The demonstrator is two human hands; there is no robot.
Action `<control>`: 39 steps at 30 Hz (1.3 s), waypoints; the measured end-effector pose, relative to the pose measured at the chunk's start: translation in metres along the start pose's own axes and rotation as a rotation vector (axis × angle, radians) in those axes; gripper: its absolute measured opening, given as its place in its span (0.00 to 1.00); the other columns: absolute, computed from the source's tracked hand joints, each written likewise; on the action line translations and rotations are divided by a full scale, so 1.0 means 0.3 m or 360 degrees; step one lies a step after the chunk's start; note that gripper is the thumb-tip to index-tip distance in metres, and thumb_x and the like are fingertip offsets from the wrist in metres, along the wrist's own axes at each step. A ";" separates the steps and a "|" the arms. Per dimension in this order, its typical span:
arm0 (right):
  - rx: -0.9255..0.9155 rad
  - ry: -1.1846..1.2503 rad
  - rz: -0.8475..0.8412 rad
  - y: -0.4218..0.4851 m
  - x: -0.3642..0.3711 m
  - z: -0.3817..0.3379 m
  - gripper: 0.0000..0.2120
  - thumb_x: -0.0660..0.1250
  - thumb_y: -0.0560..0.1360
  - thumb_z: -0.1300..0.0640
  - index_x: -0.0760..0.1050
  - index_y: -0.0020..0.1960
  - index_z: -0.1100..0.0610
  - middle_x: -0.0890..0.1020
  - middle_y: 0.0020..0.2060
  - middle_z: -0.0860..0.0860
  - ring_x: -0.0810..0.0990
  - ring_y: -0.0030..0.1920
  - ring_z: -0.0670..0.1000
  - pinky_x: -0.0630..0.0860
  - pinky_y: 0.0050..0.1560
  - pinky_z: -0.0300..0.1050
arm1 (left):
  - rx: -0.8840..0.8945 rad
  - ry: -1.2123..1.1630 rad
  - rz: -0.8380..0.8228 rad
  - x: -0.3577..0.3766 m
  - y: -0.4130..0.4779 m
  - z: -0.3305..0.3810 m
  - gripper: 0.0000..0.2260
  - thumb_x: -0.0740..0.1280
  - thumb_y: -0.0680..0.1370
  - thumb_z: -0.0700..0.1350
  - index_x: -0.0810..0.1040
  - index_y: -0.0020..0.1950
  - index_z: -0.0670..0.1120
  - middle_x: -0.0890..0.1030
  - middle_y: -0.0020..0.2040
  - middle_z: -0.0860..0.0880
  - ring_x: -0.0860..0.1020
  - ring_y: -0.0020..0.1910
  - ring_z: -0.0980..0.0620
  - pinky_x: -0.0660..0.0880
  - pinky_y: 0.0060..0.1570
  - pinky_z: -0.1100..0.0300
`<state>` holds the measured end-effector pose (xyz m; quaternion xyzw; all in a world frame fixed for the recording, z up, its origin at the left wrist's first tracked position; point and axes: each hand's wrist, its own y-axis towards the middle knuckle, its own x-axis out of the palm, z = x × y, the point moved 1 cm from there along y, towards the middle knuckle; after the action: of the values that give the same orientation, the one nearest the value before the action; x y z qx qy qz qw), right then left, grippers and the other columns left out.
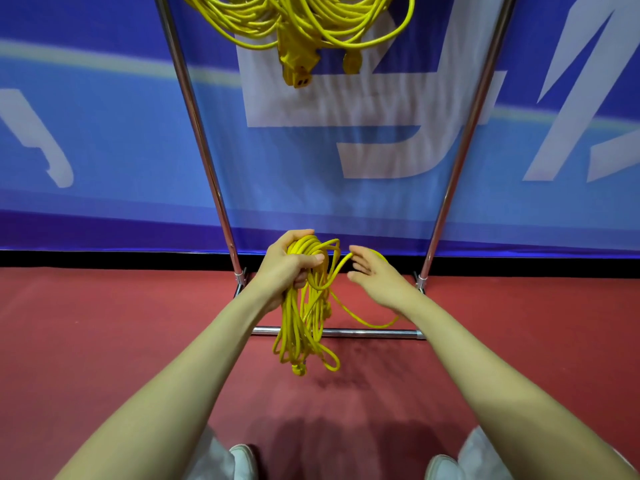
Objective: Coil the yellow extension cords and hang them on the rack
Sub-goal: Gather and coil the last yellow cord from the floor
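My left hand (289,268) grips the top of a coiled yellow extension cord (301,327), whose loops hang down to a plug end near the floor. A loose strand runs from the coil over the fingers of my right hand (372,273), which is spread with the cord resting across its fingertips; a slack loop (367,322) sags below that wrist. Between the two uprights of the chrome rack (204,140), other yellow coiled cords (301,22) hang at the top of the view, with a socket end (298,69) dangling.
The rack's base bar (374,333) lies on the red floor just behind the hanging coil. A blue banner (104,150) with white lettering stands behind the rack. My white shoes (244,460) show at the bottom edge.
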<state>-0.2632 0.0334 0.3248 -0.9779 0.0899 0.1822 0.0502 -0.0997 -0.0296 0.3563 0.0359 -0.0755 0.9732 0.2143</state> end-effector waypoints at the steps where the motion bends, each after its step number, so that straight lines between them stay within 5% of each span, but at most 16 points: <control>1: 0.0042 0.0297 0.0032 -0.002 0.005 -0.008 0.25 0.63 0.77 0.67 0.62 0.72 0.57 0.72 0.65 0.53 0.74 0.64 0.52 0.72 0.60 0.45 | -0.0005 0.0005 0.0018 -0.002 0.003 -0.004 0.20 0.68 0.73 0.29 0.74 0.63 0.45 0.69 0.28 0.48 0.62 0.20 0.56 0.58 0.22 0.66; 6: -0.0038 0.1199 0.0400 -0.006 -0.033 -0.057 0.10 0.64 0.76 0.68 0.67 0.49 0.55 0.75 0.45 0.56 0.83 0.42 0.50 0.81 0.46 0.46 | -0.0057 0.0040 0.0104 -0.028 0.024 -0.033 0.19 0.71 0.74 0.35 0.73 0.63 0.44 0.69 0.33 0.45 0.61 0.21 0.56 0.58 0.22 0.65; 10: -0.0104 0.1160 0.0450 -0.001 -0.053 -0.091 0.10 0.58 0.77 0.71 0.68 0.48 0.56 0.74 0.42 0.54 0.77 0.31 0.47 0.78 0.35 0.43 | -0.0066 0.0203 0.0040 -0.029 0.028 -0.058 0.17 0.71 0.75 0.43 0.73 0.63 0.45 0.71 0.37 0.41 0.61 0.22 0.56 0.58 0.23 0.64; 14: -0.0114 0.1052 0.0487 0.004 -0.080 -0.110 0.17 0.51 0.73 0.74 0.67 0.51 0.54 0.76 0.40 0.53 0.65 0.24 0.45 0.63 0.25 0.37 | -0.0073 0.0315 0.0069 -0.029 0.034 -0.056 0.16 0.70 0.77 0.45 0.74 0.63 0.45 0.75 0.33 0.45 0.63 0.20 0.57 0.60 0.22 0.66; 17: 0.0020 0.0773 0.0408 0.000 -0.073 -0.083 0.17 0.56 0.73 0.71 0.66 0.55 0.53 0.76 0.36 0.53 0.62 0.23 0.45 0.57 0.25 0.39 | -0.0051 0.0201 0.0129 -0.044 0.039 -0.038 0.16 0.70 0.77 0.44 0.74 0.63 0.45 0.74 0.33 0.46 0.63 0.20 0.57 0.59 0.21 0.66; 22: 0.0145 0.0236 0.0416 0.022 -0.073 -0.016 0.16 0.62 0.79 0.55 0.62 0.63 0.56 0.74 0.30 0.51 0.69 0.26 0.46 0.64 0.30 0.41 | 0.0054 -0.0114 0.0211 -0.067 0.043 0.013 0.16 0.69 0.77 0.43 0.73 0.64 0.42 0.74 0.35 0.46 0.61 0.20 0.58 0.58 0.21 0.67; 26: 0.0200 -0.0328 0.0526 0.040 -0.113 0.017 0.14 0.61 0.78 0.47 0.70 0.52 0.59 0.76 0.36 0.55 0.75 0.37 0.55 0.73 0.42 0.48 | 0.0146 -0.0333 0.0256 -0.087 0.046 0.049 0.14 0.67 0.79 0.46 0.73 0.61 0.42 0.74 0.35 0.47 0.61 0.19 0.59 0.58 0.20 0.69; 29: 0.0248 -0.0141 0.0463 0.035 -0.115 0.015 0.09 0.59 0.79 0.56 0.72 0.46 0.62 0.78 0.33 0.56 0.76 0.29 0.53 0.77 0.37 0.49 | 0.0224 -0.0385 0.0294 -0.104 0.054 0.062 0.11 0.65 0.80 0.48 0.74 0.58 0.44 0.75 0.35 0.48 0.61 0.20 0.59 0.58 0.19 0.69; 32: 0.0333 0.0197 0.0353 0.026 -0.128 -0.006 0.06 0.60 0.76 0.63 0.70 0.53 0.60 0.79 0.38 0.58 0.74 0.25 0.48 0.76 0.37 0.46 | 0.0304 -0.0443 0.0320 -0.105 0.051 0.070 0.13 0.65 0.80 0.47 0.73 0.61 0.43 0.76 0.33 0.49 0.61 0.20 0.58 0.58 0.20 0.68; 35: 0.0491 0.0477 0.0219 0.020 -0.138 0.001 0.15 0.59 0.80 0.50 0.66 0.60 0.60 0.76 0.32 0.58 0.63 0.16 0.46 0.77 0.29 0.43 | 0.0368 -0.0499 0.0326 -0.096 0.044 0.076 0.13 0.65 0.80 0.45 0.73 0.62 0.43 0.76 0.33 0.49 0.61 0.19 0.58 0.58 0.20 0.68; 39: 0.0388 0.0431 0.0423 0.019 -0.154 0.002 0.12 0.57 0.78 0.63 0.73 0.59 0.63 0.77 0.40 0.56 0.74 0.29 0.47 0.77 0.33 0.42 | 0.0387 -0.0444 0.0329 -0.091 0.042 0.075 0.14 0.66 0.79 0.45 0.73 0.63 0.44 0.77 0.32 0.50 0.61 0.19 0.57 0.57 0.21 0.67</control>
<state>-0.3069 0.0352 0.3408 -0.9596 0.2453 0.0422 0.1311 -0.0795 -0.0558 0.3742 0.1879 0.0103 0.9775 0.0949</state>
